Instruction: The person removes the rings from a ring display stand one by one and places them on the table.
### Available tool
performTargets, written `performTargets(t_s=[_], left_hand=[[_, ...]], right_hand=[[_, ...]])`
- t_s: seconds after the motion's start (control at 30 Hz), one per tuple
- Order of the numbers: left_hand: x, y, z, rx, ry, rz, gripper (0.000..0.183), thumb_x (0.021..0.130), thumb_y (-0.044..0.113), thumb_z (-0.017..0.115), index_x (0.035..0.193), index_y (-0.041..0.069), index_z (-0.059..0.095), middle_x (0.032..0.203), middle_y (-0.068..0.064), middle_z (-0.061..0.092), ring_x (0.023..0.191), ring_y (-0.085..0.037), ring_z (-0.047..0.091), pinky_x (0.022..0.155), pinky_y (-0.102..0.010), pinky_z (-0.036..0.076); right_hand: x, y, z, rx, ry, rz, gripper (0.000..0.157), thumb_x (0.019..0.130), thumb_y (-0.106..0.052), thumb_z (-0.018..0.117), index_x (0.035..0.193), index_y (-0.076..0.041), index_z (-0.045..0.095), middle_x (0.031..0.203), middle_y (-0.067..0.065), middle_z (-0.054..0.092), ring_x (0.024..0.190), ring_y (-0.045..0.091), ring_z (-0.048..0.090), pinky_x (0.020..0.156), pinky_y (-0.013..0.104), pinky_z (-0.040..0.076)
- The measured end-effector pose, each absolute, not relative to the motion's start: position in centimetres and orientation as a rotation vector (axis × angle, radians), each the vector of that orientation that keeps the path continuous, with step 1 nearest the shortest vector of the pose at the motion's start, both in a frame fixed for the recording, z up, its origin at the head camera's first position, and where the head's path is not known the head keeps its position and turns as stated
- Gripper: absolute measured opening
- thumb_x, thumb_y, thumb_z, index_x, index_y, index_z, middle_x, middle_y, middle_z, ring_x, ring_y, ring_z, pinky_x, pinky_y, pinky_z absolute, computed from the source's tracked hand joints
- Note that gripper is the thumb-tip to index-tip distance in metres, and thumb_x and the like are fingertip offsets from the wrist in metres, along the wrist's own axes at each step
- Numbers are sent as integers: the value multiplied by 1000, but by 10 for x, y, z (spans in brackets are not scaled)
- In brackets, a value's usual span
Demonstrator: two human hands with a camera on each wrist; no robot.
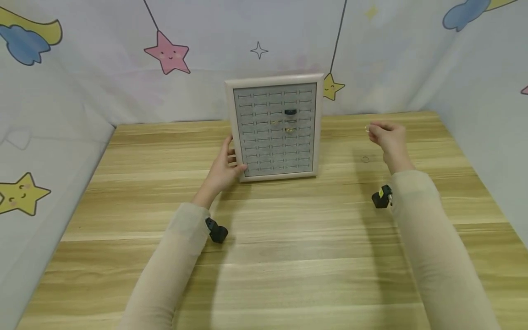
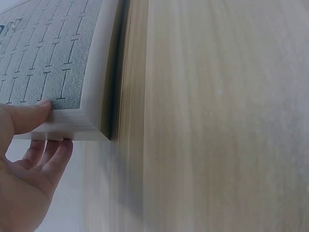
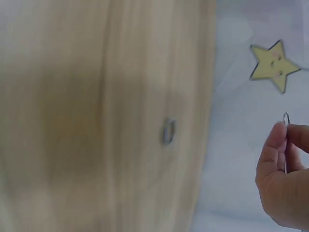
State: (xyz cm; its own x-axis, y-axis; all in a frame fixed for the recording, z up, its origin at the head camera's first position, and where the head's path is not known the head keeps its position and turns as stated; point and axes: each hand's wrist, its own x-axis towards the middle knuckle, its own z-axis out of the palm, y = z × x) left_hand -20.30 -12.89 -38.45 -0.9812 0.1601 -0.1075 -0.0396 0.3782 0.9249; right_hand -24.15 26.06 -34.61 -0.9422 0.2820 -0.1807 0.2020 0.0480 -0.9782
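A ring display board with a pale frame (image 1: 278, 178) and grey slotted padding (image 1: 272, 153) stands upright at the back of the table. My left hand (image 1: 222, 172) grips its lower left side, thumb (image 2: 34, 116) on the front and fingers behind. Between the thumb and fingertips of my right hand (image 1: 391, 140) is a thin ring (image 3: 286, 117), pinched in the air right of the board. Below that hand, a second ring (image 3: 168, 131) lies on the wood. Slotted into the padding are a wide dark ring (image 1: 290, 112), a gold-coloured ring (image 1: 290, 130) and other thin rings.
The wooden table (image 1: 288, 256) reaches back to a white curtain (image 1: 214, 59) printed with stars and clouds. Small black cameras (image 1: 217, 231) sit at both wrists. Curtain also hangs along the left and right sides.
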Motion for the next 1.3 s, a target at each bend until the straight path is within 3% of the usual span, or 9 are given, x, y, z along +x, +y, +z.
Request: performTargets(t_s=[0.07,0.2,0.4,0.57,0.73,0.87,0.97,1.07,1.3], left_hand=[[-203,-129,-385,110,2451,1653,91,90,-3,61,154,24,3,143,-22,40,131,-36,45,110,-46,42],[-204,-130,-386,118,2448,1655,91,90,-2,60,154,25,2,144,-23,39,132,-36,45,110,-46,42],[-203,-130,-386,123,2441,1657,91,90,-2,60,154,26,2,144,-23,39,132,-36,45,110,-46,42],[-203,-130,-386,114,2436,1663,91,90,-2,60,154,26,2,143,-22,39,132,-36,45,110,-46,42],[-203,-130,-385,105,2435,1657,91,90,-2,60,154,27,2,144,-22,39,132,-35,44,111,-45,42],[-202,-129,-383,105,2441,1654,91,90,-2,60,154,25,3,143,-23,39,131,-36,45,110,-45,42],[-202,-128,-382,105,2442,1655,91,90,-3,60,154,25,3,143,-23,40,130,-36,46,109,-46,43],[-201,-128,-382,102,2442,1653,91,90,-3,60,154,24,3,143,-23,39,130,-36,46,109,-46,43],[-201,-130,-383,110,2446,1649,91,90,-3,60,154,24,2,143,-23,39,130,-37,45,109,-47,43]], right_hand=[[-239,269,-352,-555,-2373,1941,11,95,-12,56,101,-13,65,74,-18,58,67,-7,57,68,6,51],[-234,284,-365,-630,-2610,1744,37,97,-15,53,130,1,54,85,-16,54,69,-10,55,72,7,52],[-232,301,-384,-757,-2651,1780,36,94,-7,57,127,6,55,81,-10,57,64,-6,58,66,9,54],[-235,306,-392,-765,-2698,1799,42,93,-3,56,132,11,49,63,-19,54,58,-8,58,64,8,54],[-237,308,-394,-746,-2707,1796,39,92,-2,57,129,9,52,63,-20,55,58,-9,58,65,9,55],[-236,308,-392,-743,-2738,1769,46,92,-2,56,134,14,44,58,-22,53,56,-9,58,64,9,54],[-234,307,-390,-746,-2768,1700,47,91,-2,56,134,13,46,57,-23,51,55,-9,56,60,9,53],[-233,303,-388,-758,-2764,1629,45,90,-3,55,133,10,49,59,-21,51,53,-7,54,57,9,52],[-236,276,-371,-692,-2717,1386,40,96,-16,49,132,-3,55,99,-4,54,68,-5,48,58,7,44]])
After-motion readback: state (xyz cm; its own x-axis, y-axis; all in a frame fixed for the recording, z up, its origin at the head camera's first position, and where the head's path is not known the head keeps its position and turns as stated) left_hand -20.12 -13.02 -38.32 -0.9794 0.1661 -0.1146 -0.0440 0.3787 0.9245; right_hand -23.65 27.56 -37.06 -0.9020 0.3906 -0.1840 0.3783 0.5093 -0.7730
